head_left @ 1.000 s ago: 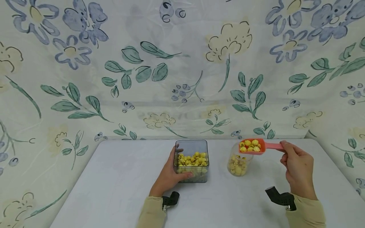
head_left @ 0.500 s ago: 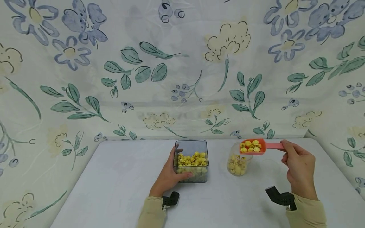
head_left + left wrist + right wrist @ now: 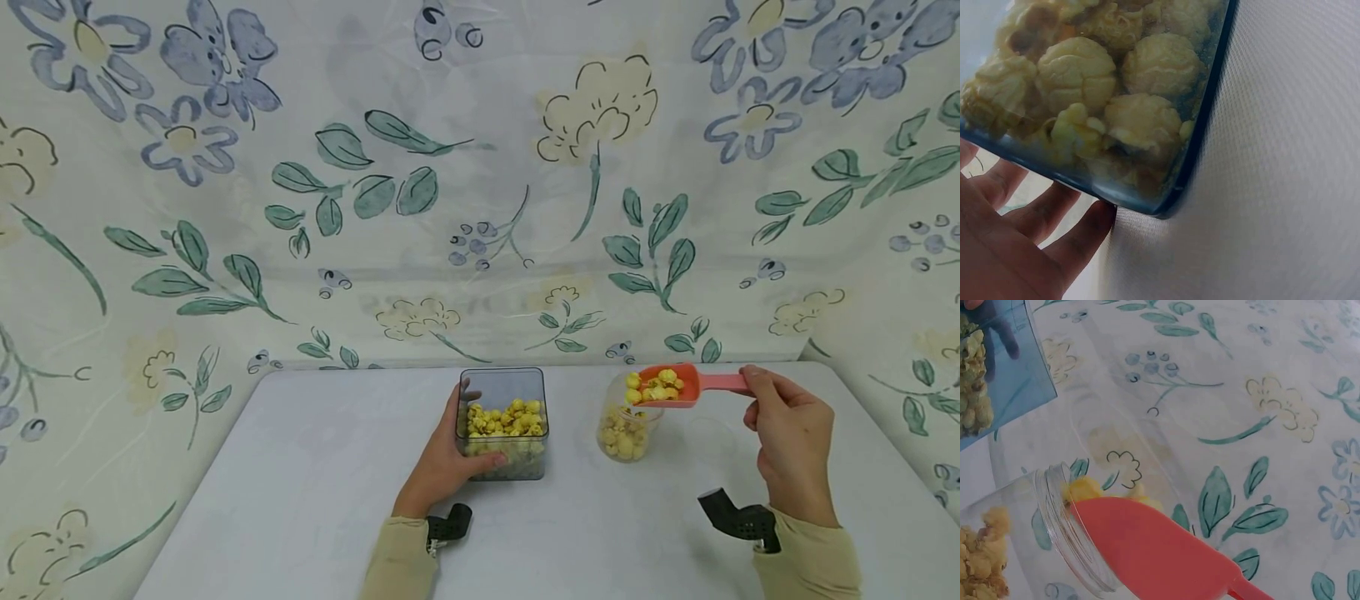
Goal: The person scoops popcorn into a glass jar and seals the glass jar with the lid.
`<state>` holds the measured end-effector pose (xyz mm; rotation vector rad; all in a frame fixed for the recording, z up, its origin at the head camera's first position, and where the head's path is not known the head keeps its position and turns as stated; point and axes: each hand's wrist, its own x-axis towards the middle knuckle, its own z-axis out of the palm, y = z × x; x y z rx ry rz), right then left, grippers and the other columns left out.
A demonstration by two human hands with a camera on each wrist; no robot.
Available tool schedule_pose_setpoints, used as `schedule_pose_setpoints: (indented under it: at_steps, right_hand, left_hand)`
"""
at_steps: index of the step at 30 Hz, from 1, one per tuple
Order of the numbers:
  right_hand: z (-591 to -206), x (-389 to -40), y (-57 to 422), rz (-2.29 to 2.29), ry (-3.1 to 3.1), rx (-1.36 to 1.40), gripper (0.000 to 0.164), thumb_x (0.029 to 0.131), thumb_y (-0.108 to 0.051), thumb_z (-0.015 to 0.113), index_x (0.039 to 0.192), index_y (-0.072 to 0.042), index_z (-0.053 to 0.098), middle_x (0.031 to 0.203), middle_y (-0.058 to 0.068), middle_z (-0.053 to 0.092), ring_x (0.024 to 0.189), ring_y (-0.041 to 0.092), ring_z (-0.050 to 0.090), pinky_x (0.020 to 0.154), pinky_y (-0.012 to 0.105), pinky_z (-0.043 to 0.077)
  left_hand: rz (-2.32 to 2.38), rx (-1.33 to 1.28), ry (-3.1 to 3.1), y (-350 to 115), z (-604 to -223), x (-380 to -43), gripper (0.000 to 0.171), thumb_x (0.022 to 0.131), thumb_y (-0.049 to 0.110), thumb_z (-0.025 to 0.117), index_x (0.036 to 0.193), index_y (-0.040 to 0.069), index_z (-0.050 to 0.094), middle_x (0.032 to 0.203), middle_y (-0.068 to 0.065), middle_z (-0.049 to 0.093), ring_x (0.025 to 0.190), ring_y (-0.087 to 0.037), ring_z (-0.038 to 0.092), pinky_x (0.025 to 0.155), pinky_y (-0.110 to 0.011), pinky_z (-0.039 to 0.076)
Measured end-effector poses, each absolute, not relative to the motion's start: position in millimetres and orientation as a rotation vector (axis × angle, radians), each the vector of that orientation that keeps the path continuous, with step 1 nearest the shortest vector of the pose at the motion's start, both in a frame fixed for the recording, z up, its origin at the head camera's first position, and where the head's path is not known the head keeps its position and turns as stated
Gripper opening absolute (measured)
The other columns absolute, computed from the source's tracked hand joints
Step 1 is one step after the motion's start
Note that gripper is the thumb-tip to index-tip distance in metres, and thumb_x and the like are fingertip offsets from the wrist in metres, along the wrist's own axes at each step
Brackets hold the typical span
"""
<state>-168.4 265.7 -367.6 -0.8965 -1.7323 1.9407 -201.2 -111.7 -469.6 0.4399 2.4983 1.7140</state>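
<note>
My right hand (image 3: 791,437) pinches the handle of a red scoop (image 3: 688,390), which carries yellow popcorn (image 3: 660,386). The scoop's lip lies over the mouth of a clear jar (image 3: 628,433) partly filled with popcorn. In the right wrist view the red scoop (image 3: 1154,550) overlaps the jar's threaded rim (image 3: 1075,531), with popcorn at its lip. My left hand (image 3: 442,462) grips a square, bluish see-through container (image 3: 502,383) from its left side, thumb across the front. Popcorn fills about the lower half of this container. The left wrist view shows fingers (image 3: 1085,240) along the container's wall.
Both containers stand on a white-covered table (image 3: 315,467), the jar to the right of the square one. A floral-printed cloth (image 3: 480,167) rises behind the table and along its sides. Black wrist cameras (image 3: 738,521) sit at both sleeves.
The scoop has tipped toward the jar, and its popcorn has slid to the left lip. My right hand has shifted slightly right; the left hand and square container stay put.
</note>
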Motion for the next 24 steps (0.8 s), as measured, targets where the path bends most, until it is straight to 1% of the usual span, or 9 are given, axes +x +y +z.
schedule_pose_setpoints:
  at_steps: [2,7,10,13,17,21,24]
  right_hand:
    - [-367.3,-169.1,265.4,1.932,-1.729,-0.894,0.031,0.084,-0.032,0.067,0.103,-0.008,0.071,0.077,-0.002,0.06,0.046,0.01,0.044,0.041,0.017,0.037]
    - [-366.9,-170.8,265.5,1.908,-1.724,-0.897,0.026,0.084,-0.031,0.068,0.097,-0.009,0.072,0.079,-0.001,0.059,0.045,0.01,0.043,0.041,0.017,0.036]
    - [-365.8,-171.0,265.7,1.896,-1.731,-0.903,0.029,0.084,-0.032,0.068,0.1,-0.009,0.071,0.08,-0.001,0.059,0.046,0.01,0.043,0.041,0.017,0.037]
    - [-364.3,-170.0,266.2,1.887,-1.746,-0.911,0.032,0.084,-0.034,0.068,0.104,-0.008,0.07,0.081,-0.001,0.058,0.047,0.01,0.043,0.042,0.017,0.037]
    - [-362.8,-167.4,267.5,1.869,-1.788,-0.919,0.037,0.084,-0.036,0.067,0.108,-0.008,0.068,0.081,-0.002,0.058,0.049,0.011,0.043,0.041,0.019,0.035]
    - [-361.9,-166.2,268.3,1.855,-1.807,-0.922,0.042,0.084,-0.038,0.066,0.113,-0.008,0.067,0.082,-0.003,0.058,0.05,0.011,0.044,0.04,0.021,0.033]
    - [-361.2,-166.6,268.6,1.864,-1.787,-0.928,0.042,0.085,-0.037,0.066,0.114,-0.008,0.067,0.085,-0.003,0.058,0.05,0.011,0.044,0.041,0.019,0.035]
  left_hand:
    - [1.716,0.445,2.504,-112.2,-473.0,-202.6,0.112,0.067,0.04,0.082,0.146,0.041,0.004,0.144,0.01,0.03,0.135,-0.018,0.024,0.103,-0.05,0.03]
    - [1.72,0.472,2.509,-112.4,-474.6,-203.0,0.111,0.068,0.041,0.081,0.147,0.038,0.003,0.145,0.008,0.03,0.136,-0.021,0.024,0.102,-0.052,0.03]
    - [1.722,0.463,2.509,-112.2,-474.0,-202.9,0.112,0.068,0.041,0.081,0.147,0.038,0.003,0.145,0.008,0.03,0.136,-0.021,0.023,0.103,-0.053,0.029]
    - [1.73,0.44,2.503,-111.8,-473.3,-202.9,0.113,0.066,0.042,0.082,0.147,0.04,0.004,0.144,0.012,0.03,0.135,-0.018,0.024,0.102,-0.05,0.031]
    - [1.735,0.444,2.495,-111.6,-473.6,-203.0,0.112,0.066,0.042,0.082,0.147,0.04,0.004,0.144,0.013,0.029,0.133,-0.018,0.028,0.096,-0.046,0.039]
    - [1.732,0.442,2.496,-111.5,-473.8,-202.9,0.112,0.066,0.043,0.082,0.147,0.041,0.004,0.144,0.013,0.029,0.133,-0.018,0.028,0.095,-0.045,0.04]
    - [1.736,0.434,2.491,-111.0,-473.3,-202.8,0.112,0.066,0.042,0.082,0.146,0.041,0.004,0.144,0.013,0.03,0.132,-0.018,0.029,0.095,-0.044,0.04]
